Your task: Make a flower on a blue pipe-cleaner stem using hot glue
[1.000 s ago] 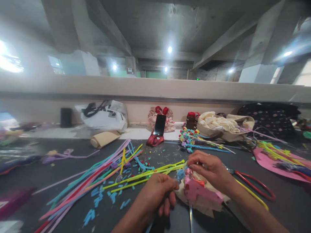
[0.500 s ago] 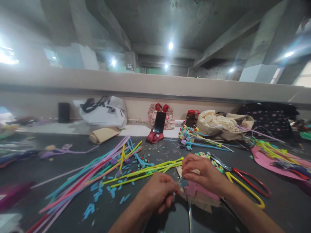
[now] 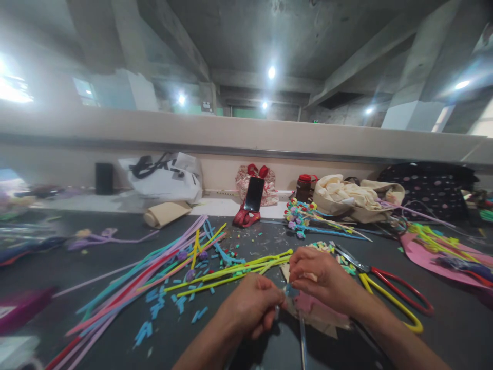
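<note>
My left hand (image 3: 257, 304) is closed in a pinch low in the middle of the view, and whatever its fingertips hold is too small to make out. Just to the right, my right hand (image 3: 321, 275) curls with fingertips together above a small blue piece (image 3: 291, 291); I cannot tell whether it grips that piece. Below the right hand lies a pink piece (image 3: 314, 304) on brownish sheet material (image 3: 327, 326). A thin shiny rod (image 3: 302, 341) points up toward both hands. Yellow fuzzy stems (image 3: 231, 272) reach close to the right hand's fingers.
Scissors (image 3: 364, 267) with red and yellow handles lie right of my right hand. Coloured stems (image 3: 142, 272) and cut blue bits (image 3: 156, 308) spread on the left. Behind are small flower bunches (image 3: 298, 216), a phone (image 3: 254, 194), a bottle (image 3: 304, 187) and bags (image 3: 165, 177).
The whole view has shifted very slightly. More of the small blue piece shows between my hands, and both hands stay in almost the same place.
</note>
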A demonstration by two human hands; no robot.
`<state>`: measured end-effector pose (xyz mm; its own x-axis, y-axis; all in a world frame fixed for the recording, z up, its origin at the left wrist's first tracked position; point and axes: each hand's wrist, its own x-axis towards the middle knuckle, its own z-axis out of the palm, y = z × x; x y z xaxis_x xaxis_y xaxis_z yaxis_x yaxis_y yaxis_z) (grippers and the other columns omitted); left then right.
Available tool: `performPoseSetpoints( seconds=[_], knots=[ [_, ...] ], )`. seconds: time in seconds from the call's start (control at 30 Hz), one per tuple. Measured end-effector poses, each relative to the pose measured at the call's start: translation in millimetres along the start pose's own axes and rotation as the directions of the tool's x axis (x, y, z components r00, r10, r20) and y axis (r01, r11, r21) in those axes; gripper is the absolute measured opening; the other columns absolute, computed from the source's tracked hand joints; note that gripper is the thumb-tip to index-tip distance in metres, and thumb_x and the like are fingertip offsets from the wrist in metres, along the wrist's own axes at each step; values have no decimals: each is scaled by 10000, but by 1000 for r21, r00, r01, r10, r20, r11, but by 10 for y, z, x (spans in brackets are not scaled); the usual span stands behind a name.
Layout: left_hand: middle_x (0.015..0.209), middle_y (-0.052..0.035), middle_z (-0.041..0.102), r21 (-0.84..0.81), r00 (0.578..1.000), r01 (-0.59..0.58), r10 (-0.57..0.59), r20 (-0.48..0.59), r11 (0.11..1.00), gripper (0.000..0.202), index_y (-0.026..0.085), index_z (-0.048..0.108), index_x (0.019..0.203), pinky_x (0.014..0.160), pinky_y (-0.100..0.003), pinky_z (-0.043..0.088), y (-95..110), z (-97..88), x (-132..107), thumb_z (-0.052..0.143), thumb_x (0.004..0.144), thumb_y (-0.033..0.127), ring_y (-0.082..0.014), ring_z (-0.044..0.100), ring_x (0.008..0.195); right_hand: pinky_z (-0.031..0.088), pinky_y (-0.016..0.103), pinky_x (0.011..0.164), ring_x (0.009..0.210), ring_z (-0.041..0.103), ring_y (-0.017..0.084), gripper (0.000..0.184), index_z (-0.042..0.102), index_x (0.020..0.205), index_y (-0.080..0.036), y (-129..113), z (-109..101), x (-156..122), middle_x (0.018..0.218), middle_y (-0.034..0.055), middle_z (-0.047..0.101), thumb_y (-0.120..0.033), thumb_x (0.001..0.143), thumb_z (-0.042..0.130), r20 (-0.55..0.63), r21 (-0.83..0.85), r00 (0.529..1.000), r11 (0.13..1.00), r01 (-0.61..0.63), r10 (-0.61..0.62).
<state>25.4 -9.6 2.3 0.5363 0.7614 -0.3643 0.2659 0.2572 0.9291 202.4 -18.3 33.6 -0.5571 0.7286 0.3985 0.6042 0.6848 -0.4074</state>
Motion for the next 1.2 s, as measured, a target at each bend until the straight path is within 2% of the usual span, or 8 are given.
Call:
performPoseSetpoints(
  seconds=[0.37,0.6,0.7,0.8,0.87,0.97,1.07,1.2],
  knots=[
    [264,74,388,-20,1000,-15,15,8,1000,170,149,562,567,221,-151,143,-20,-13,5,427,622,236,-42,232,173,374,231,663,743,520,122,118,600,678,-170,-3,24,-14,782,21,580,-141,773,537,42,-51,998,998,38,-36],
    [270,72,400,-39,1000,-5,6,7,999,166,145,566,577,233,-149,154,-33,-13,20,450,635,249,-40,252,180,387,247,668,741,531,128,145,644,718,-181,11,11,-22,776,24,597,-183,794,522,51,-24,997,998,56,-54],
    [277,67,415,-99,1000,-18,18,-5,995,178,138,564,590,242,-148,136,-18,-23,9,463,653,271,-38,268,183,411,263,703,783,551,144,168,662,861,-199,33,-47,-22,839,41,619,-220,810,503,-17,89,1000,996,23,-21],
    [324,52,471,-241,998,-62,53,-42,969,186,135,557,615,260,-146,133,23,-37,-18,497,659,306,-43,327,209,423,288,747,869,548,173,209,644,947,-199,81,-95,-28,938,63,615,-238,810,493,-168,226,980,972,-67,107],
    [407,28,532,-375,995,-98,81,-63,922,185,132,558,624,289,-140,194,60,-41,-44,537,648,314,-56,428,290,428,290,729,843,555,179,208,646,935,-194,110,-91,-31,924,62,622,-251,797,502,-242,301,945,943,-143,221],
    [616,-16,609,-561,985,-161,97,-143,812,168,128,584,662,404,-142,337,105,-28,-91,579,646,295,-94,570,551,434,258,635,726,569,160,196,654,894,-190,108,-23,-24,821,38,640,-274,776,522,-239,427,894,868,-254,379],
    [765,-38,619,-648,971,-211,78,-228,732,157,134,611,715,524,-173,405,113,-6,-117,587,664,281,-120,577,730,416,212,513,581,559,126,188,660,822,-172,40,92,-7,687,10,623,-299,767,532,-127,596,882,746,-297,453],
    [776,-44,627,-684,961,-264,123,-249,680,163,135,625,702,611,-206,424,50,10,-66,611,655,290,-131,572,746,351,164,390,435,522,84,239,665,762,-146,-78,280,21,609,7,613,-361,744,562,34,760,894,569,-313,447]
  ],
)
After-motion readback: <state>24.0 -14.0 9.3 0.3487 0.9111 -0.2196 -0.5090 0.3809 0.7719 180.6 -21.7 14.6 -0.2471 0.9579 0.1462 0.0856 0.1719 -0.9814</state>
